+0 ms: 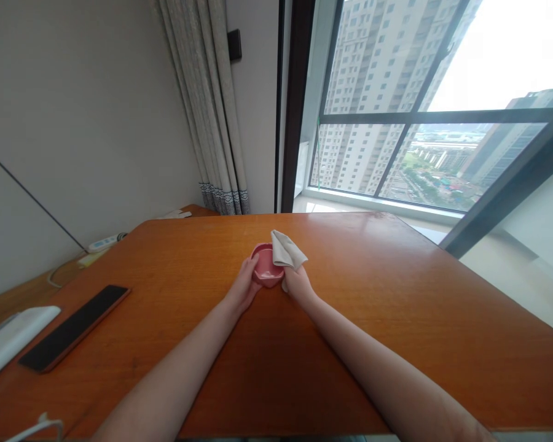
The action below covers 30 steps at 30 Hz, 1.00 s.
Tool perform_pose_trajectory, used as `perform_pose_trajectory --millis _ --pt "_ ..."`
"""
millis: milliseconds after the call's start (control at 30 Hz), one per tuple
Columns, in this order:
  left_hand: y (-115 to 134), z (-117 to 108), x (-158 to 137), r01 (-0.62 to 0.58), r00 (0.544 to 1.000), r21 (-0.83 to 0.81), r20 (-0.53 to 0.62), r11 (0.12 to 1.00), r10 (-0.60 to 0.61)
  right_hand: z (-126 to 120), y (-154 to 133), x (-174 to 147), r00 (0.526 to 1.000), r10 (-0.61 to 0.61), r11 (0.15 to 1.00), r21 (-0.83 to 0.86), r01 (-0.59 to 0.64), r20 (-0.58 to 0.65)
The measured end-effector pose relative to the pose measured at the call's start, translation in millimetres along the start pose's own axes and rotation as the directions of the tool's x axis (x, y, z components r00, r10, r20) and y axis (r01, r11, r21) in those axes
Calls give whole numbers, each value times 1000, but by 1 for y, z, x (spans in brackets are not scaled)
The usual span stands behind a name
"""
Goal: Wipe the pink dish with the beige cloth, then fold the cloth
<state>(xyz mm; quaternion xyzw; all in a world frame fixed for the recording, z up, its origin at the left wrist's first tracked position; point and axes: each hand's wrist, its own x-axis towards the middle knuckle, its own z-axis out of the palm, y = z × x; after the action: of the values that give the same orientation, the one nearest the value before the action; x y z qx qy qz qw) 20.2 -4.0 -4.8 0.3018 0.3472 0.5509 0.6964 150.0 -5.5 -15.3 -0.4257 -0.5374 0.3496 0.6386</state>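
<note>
A small, glossy pink bowl (pixel 268 268) is between my hands near the middle of the wooden table, its open side tilted toward me. My left hand (pixel 245 281) is closed on the bowl's left side, with the thumb over the rim. In my right hand (pixel 298 283) is a pale folded cloth (pixel 286 250), pressed against the bowl's right edge and covering part of its rim. The fingers of my right hand are mostly hidden behind the cloth and bowl.
On the wooden table (pixel 368 270), a long black pad (pixel 76 328) and a white object (pixel 18 334) lie at the left. A white cable (pixel 39 425) shows at the lower left corner. Behind the table, a power strip (pixel 104 244) rests by the wall; a curtain (pixel 216 110) and a window stand beyond.
</note>
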Motion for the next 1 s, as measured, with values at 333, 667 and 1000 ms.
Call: perform_pose_trajectory --millis 333,667,1000 --pt "2 -2 -2 37 999 78 20 996 -39 -15 -2 12 980 -58 998 -7 60 192" --pt "6 1 -3 65 998 -48 29 997 -64 -4 -7 6 992 -102 995 -8 103 81" --pt "11 -3 -7 105 973 145 192 984 -132 -20 -1 18 983 36 999 12 -39 177"
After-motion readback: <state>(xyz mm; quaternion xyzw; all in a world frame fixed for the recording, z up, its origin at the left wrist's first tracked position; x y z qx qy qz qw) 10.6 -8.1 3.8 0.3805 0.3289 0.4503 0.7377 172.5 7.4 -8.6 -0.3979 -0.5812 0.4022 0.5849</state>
